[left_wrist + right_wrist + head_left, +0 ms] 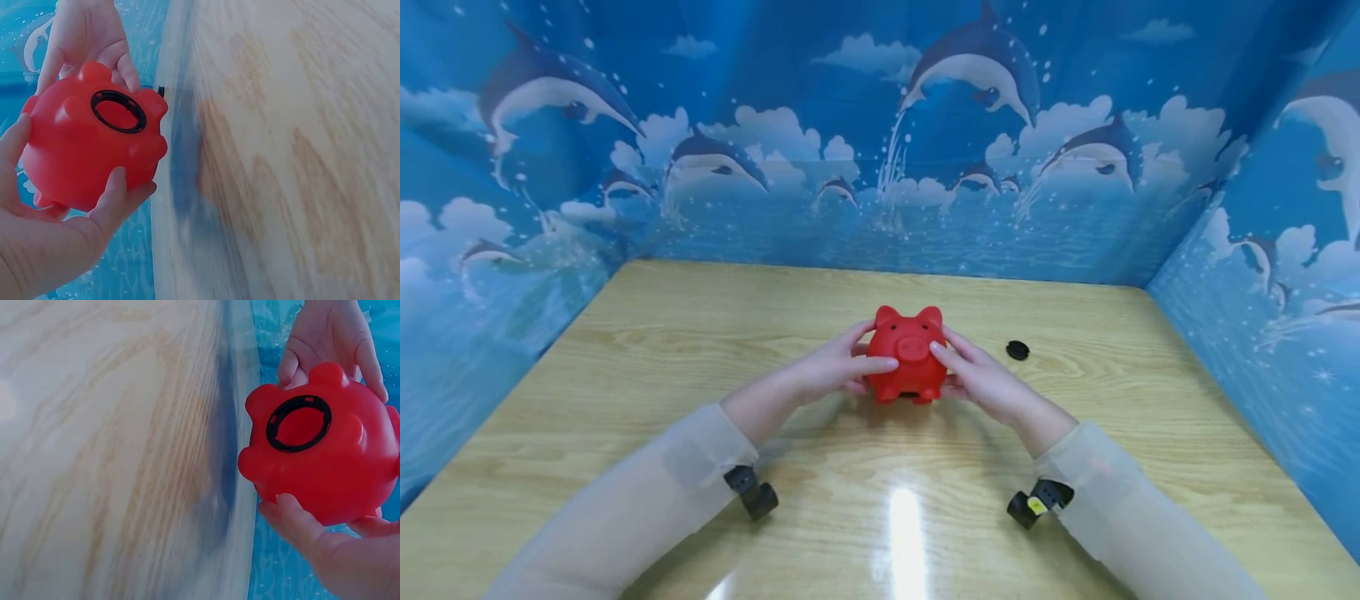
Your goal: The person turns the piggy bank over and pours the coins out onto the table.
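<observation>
A red piggy bank (pixel 912 350) faces the head camera, held between both hands above the table. My left hand (pixel 835 365) grips its left side, the thumb lying across the front. On the other side my right hand (pixel 988 379) grips it, thumb tip beside the snout. Both wrist views show the underside of the piggy bank (pixel 81 150), with its stubby feet and a round opening ringed by a black rim (pixel 272 428). Through that ring the red inside shows. To the right of the right hand lies a small black round cap (pixel 1018 350) on the table.
The light wood-grain table (pixel 737 308) is backed by a blue dolphin-print curtain (pixel 820 217), which also runs along both sides. A bright light reflection lies on the table's near part. Each wrist wears a small black camera (pixel 751 492).
</observation>
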`<state>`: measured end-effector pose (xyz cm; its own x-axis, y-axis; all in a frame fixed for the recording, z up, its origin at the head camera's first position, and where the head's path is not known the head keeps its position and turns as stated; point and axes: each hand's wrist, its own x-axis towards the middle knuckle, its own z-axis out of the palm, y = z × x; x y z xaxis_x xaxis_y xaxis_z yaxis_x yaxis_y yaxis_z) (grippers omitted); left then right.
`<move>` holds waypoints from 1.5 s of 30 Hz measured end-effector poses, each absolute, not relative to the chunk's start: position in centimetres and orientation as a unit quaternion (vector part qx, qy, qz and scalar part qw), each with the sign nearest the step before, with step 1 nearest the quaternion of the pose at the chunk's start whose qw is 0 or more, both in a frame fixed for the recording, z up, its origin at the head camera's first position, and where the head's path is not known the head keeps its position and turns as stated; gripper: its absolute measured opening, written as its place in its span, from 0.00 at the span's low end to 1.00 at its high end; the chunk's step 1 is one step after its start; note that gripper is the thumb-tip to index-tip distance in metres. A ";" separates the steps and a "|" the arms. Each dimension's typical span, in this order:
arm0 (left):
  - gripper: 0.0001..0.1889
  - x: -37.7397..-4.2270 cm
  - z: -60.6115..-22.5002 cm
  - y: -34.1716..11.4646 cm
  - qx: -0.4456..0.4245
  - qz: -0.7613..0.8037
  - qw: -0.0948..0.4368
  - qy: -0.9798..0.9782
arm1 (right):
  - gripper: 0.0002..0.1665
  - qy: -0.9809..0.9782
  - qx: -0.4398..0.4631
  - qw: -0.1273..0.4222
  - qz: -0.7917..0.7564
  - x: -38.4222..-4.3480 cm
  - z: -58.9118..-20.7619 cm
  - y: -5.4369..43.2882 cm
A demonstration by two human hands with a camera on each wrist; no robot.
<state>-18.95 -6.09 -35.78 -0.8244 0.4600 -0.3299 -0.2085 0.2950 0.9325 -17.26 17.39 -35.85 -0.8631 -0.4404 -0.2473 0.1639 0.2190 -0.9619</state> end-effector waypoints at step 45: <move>0.49 -18.0 -36.0 -6.0 0.115 0.598 0.195 0.769 | 0.48 0.775 -0.110 0.166 -0.600 -16.8 -36.4 16.4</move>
<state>-18.00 -5.99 -35.95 -0.8973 0.4105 -0.1627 -0.0570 0.2576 0.9646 -16.85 16.43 -36.41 -0.9207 -0.3698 -0.1243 0.0274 0.2566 -0.9661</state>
